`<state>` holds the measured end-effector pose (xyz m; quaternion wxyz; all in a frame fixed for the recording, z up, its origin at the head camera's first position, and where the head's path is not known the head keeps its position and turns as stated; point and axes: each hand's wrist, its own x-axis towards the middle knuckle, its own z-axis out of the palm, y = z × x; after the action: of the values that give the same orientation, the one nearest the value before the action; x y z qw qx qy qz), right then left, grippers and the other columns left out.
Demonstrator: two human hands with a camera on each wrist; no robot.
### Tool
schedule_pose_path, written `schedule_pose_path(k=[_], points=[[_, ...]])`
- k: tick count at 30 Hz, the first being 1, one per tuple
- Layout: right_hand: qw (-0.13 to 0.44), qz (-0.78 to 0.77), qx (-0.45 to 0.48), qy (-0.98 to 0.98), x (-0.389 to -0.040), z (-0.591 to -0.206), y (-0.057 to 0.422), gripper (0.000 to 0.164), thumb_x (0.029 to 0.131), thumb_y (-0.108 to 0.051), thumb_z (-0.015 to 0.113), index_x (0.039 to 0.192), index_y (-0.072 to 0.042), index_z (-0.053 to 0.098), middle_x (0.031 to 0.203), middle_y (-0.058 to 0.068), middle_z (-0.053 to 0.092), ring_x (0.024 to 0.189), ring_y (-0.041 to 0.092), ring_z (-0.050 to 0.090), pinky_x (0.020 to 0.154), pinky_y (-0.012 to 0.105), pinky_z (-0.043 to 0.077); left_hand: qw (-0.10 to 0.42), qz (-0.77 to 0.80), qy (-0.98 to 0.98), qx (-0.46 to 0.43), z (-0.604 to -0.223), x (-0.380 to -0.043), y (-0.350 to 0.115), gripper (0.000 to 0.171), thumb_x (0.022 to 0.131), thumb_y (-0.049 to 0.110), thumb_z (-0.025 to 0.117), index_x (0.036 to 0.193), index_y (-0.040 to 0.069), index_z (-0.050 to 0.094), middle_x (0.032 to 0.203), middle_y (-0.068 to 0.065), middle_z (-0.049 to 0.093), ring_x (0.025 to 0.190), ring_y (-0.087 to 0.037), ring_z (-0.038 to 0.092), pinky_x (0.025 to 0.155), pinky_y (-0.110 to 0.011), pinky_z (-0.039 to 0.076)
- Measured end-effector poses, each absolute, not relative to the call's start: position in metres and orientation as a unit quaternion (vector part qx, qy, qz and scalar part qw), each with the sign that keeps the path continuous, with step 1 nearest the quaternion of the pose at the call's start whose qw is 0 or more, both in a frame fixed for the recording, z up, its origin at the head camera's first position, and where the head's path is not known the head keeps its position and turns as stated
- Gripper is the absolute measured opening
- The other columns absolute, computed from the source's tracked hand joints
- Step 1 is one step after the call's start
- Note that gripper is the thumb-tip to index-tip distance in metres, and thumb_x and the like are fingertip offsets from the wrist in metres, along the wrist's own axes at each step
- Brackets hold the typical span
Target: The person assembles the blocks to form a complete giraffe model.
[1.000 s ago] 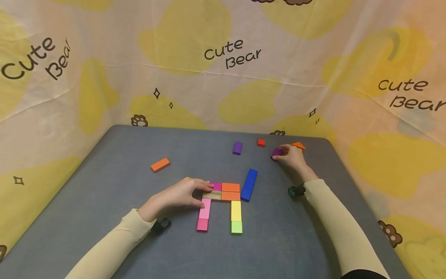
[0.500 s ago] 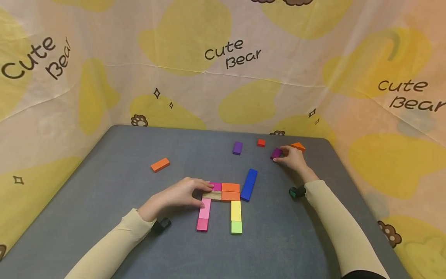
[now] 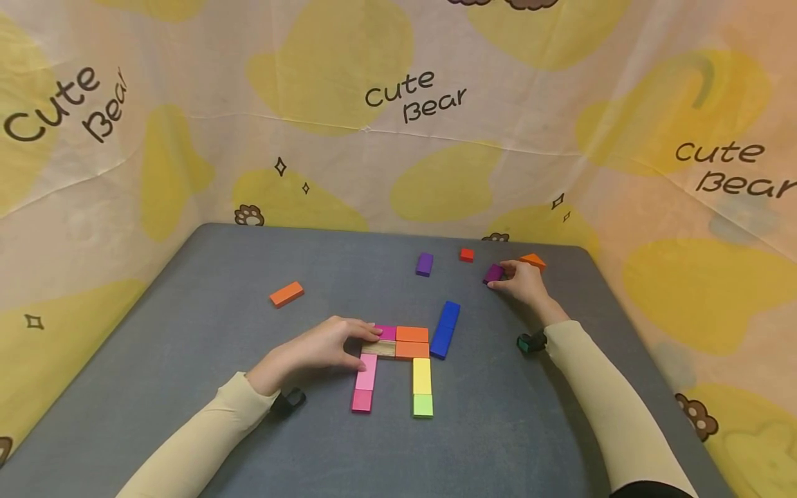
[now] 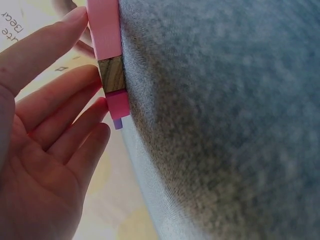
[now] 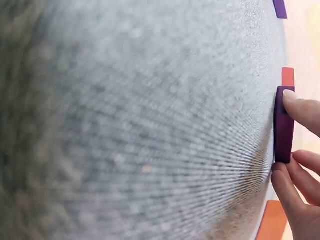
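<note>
Loose hold first: L hand (image 3: 320, 344) had thumb n fingers apart, tips touching the magenta block (image 3: 387, 333) and pink block (image 3: 367, 372). R hand (image 3: 526, 288) pinched the dk purple block (image 3: 494, 274) near its ends, at the far R of the table (image 3: 236, 429). Prob light, stiff, a bit slick, not fragile imo, so ends were a good hold. Around it, L to R: orange block (image 3: 287, 294) well apart, violet block (image 3: 425, 264), blue blocks (image 3: 445, 330), red block (image 3: 467, 255) nearby, orange wedge (image 3: 533, 260) crowding R hand's far side.

right grip (image 5: 300, 192) pinches a dark purple block (image 5: 284, 127)
</note>
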<state>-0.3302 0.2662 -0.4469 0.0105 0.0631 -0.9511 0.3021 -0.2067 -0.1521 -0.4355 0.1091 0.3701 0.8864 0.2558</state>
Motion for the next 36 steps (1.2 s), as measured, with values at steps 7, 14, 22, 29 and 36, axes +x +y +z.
schedule_pose_path(k=[7,14,22,29,36], points=[[0.008,0.278,0.099,-0.955,-0.324,-0.437,0.254,0.065,0.078,-0.032,0.078,0.127,0.004,0.056,0.120,0.024,0.062,0.106,0.036,0.061,0.091,0.048,0.048,0.100,0.259,0.883,0.378,-0.434,-0.205,-0.154,0.051,0.077,0.027,0.078,0.124,0.014,0.064,0.130,0.000,0.061,0.128,-0.017,0.051,0.103,-0.042,0.042],[0.004,0.287,0.112,-0.951,-0.319,-0.429,0.243,0.064,0.076,-0.033,0.079,0.126,0.002,0.058,0.118,0.021,0.064,0.106,0.033,0.063,0.090,0.046,0.050,0.097,0.259,0.883,0.379,-0.433,-0.204,-0.155,0.050,0.076,0.027,0.079,0.123,0.014,0.065,0.129,-0.001,0.061,0.126,-0.018,0.052,0.102,-0.042,0.043],[0.000,0.308,0.119,-0.944,-0.314,-0.427,0.232,0.064,0.075,-0.034,0.080,0.126,0.000,0.058,0.118,0.019,0.065,0.107,0.032,0.064,0.091,0.045,0.050,0.102,0.259,0.884,0.376,-0.433,-0.204,-0.154,0.051,0.077,0.027,0.078,0.124,0.014,0.064,0.130,0.000,0.060,0.127,-0.017,0.051,0.103,-0.042,0.042],[-0.003,0.307,0.131,-0.943,-0.309,-0.426,0.220,0.064,0.075,-0.034,0.080,0.125,-0.001,0.060,0.116,0.018,0.066,0.105,0.031,0.065,0.089,0.044,0.051,0.098,0.256,0.884,0.379,-0.434,-0.205,-0.153,0.051,0.076,0.027,0.078,0.124,0.014,0.064,0.130,0.000,0.060,0.127,-0.016,0.051,0.103,-0.041,0.042],[-0.006,0.305,0.142,-0.942,-0.309,-0.428,0.212,0.064,0.074,-0.035,0.081,0.124,0.000,0.060,0.116,0.019,0.066,0.104,0.031,0.065,0.088,0.044,0.052,0.097,0.253,0.884,0.380,-0.434,-0.206,-0.153,0.051,0.076,0.029,0.078,0.124,0.014,0.065,0.130,0.000,0.060,0.127,-0.017,0.051,0.102,-0.042,0.042]])
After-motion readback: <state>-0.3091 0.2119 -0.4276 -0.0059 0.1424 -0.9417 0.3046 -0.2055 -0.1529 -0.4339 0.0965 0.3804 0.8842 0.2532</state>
